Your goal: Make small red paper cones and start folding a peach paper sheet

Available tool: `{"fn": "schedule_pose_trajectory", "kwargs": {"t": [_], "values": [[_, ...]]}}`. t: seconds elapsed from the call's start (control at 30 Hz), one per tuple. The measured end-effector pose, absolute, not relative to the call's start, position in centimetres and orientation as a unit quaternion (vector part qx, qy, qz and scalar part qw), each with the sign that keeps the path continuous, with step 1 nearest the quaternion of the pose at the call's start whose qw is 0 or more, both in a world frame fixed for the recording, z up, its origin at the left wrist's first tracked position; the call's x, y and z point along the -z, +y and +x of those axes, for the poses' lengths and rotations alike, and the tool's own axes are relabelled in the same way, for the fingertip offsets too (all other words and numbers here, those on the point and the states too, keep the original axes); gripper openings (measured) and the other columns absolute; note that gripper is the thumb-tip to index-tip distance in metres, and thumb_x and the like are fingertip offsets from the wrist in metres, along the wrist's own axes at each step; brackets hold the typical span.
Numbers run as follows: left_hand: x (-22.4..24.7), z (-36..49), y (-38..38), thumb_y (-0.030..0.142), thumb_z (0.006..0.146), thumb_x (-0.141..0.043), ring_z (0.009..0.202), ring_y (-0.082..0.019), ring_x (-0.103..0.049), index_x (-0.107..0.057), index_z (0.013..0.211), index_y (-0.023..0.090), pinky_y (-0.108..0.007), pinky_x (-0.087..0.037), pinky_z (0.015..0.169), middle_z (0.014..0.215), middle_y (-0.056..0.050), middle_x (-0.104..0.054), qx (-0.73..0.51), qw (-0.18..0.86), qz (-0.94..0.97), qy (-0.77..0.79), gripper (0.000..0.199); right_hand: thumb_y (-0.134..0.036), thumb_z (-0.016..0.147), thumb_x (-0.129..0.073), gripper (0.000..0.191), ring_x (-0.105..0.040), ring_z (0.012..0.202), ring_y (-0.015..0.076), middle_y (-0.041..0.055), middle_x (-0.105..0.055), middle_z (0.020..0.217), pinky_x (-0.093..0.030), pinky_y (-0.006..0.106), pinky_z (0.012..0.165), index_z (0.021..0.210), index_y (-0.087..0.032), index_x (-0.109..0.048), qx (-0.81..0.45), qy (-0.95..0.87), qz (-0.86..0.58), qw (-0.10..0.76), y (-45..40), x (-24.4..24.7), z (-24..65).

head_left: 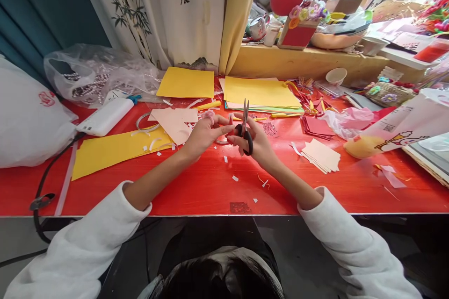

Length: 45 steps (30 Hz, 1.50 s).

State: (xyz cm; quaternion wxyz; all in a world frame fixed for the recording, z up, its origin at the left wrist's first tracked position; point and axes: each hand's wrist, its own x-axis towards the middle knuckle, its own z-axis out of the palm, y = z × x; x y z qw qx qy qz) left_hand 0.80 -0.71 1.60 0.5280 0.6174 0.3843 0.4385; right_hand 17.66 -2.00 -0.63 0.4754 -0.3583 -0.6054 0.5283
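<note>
My right hand point(257, 142) is closed on black-handled scissors point(248, 139), whose metal blades point up and away from me. Just beside it, my left hand point(206, 134) has its fingers pinched together, with a small pink piece point(230, 119) at the fingertips. A pink fluffy thing point(209, 117) shows at the left hand's back fingers. Both hands are above the red table point(210, 187), close together. Behind and left of my left hand lie pale pink paper pieces point(175, 121). Small white scraps point(235, 178) are scattered on the table below the hands.
Yellow sheets point(187, 83) and a stack of coloured paper point(259, 92) lie at the back. A white power bank point(105, 116) and plastic bags point(28, 117) are left. Cream cards point(321, 155), red cards point(316, 127) and a patterned cup point(396, 124) stand or lie right.
</note>
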Motion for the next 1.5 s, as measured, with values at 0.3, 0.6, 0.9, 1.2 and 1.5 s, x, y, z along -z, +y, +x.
{"fn": "schedule_pose_trajectory", "kwargs": {"t": [0.3, 0.6, 0.9, 1.2, 1.5], "values": [[-1.9, 0.7, -0.8, 0.036, 0.074, -0.071, 0.053, -0.007, -0.049, -0.065, 0.073, 0.013, -0.022, -0.041, 0.054, 0.062, 0.001, -0.059, -0.521, 0.5, 0.578, 0.38, 0.023, -0.047, 0.066, -0.077, 0.047, -0.055, 0.048, 0.0105, 0.0015, -0.062, 0.063, -0.041, 0.022, 0.043, 0.094, -0.011, -0.064, -0.506, -0.65, -0.433, 0.366, -2.7, -1.1, 18.8], [-1.5, 0.7, -0.7, 0.037, 0.075, -0.07, 0.056, -0.007, -0.051, -0.066, 0.073, 0.013, -0.02, -0.042, 0.054, 0.065, 0.0, -0.061, -0.49, 0.5, 0.605, 0.379, 0.024, -0.052, 0.069, -0.073, 0.041, -0.051, 0.045, 0.0085, 0.0004, -0.058, 0.058, -0.036, 0.022, 0.043, 0.065, -0.014, -0.057, -0.498, -0.675, -0.423, 0.342, -3.2, -1.2, 18.3], [-1.7, 0.4, -0.7, 0.038, 0.073, -0.072, 0.054, -0.008, -0.049, -0.064, 0.068, 0.015, -0.022, -0.041, 0.055, 0.058, 0.003, -0.055, -0.481, 0.486, 0.61, 0.4, 0.025, -0.053, 0.069, -0.073, 0.043, -0.047, 0.044, 0.0079, -0.0012, -0.054, 0.053, -0.035, 0.022, 0.043, 0.059, -0.015, -0.054, -0.503, -0.67, -0.43, 0.337, -3.3, -1.3, 18.1], [-2.0, 0.2, -0.6, 0.04, 0.073, -0.072, 0.055, -0.009, -0.049, -0.063, 0.065, 0.015, -0.024, -0.042, 0.057, 0.058, 0.002, -0.055, -0.464, 0.483, 0.635, 0.385, 0.027, -0.055, 0.069, -0.072, 0.044, -0.046, 0.041, 0.0077, -0.0016, -0.053, 0.05, -0.035, 0.023, 0.043, 0.058, -0.016, -0.054, -0.513, -0.664, -0.422, 0.344, -3.4, -1.2, 18.1], [-2.0, 0.1, -0.5, 0.036, 0.075, -0.072, 0.056, -0.008, -0.049, -0.062, 0.063, 0.015, -0.023, -0.042, 0.059, 0.058, 0.002, -0.055, -0.468, 0.48, 0.64, 0.375, 0.026, -0.047, 0.072, -0.073, 0.039, -0.041, 0.039, 0.0061, -0.0029, -0.052, 0.048, -0.031, 0.022, 0.042, 0.058, -0.016, -0.054, -0.522, -0.657, -0.403, 0.365, -3.4, -0.8, 18.1]]}}
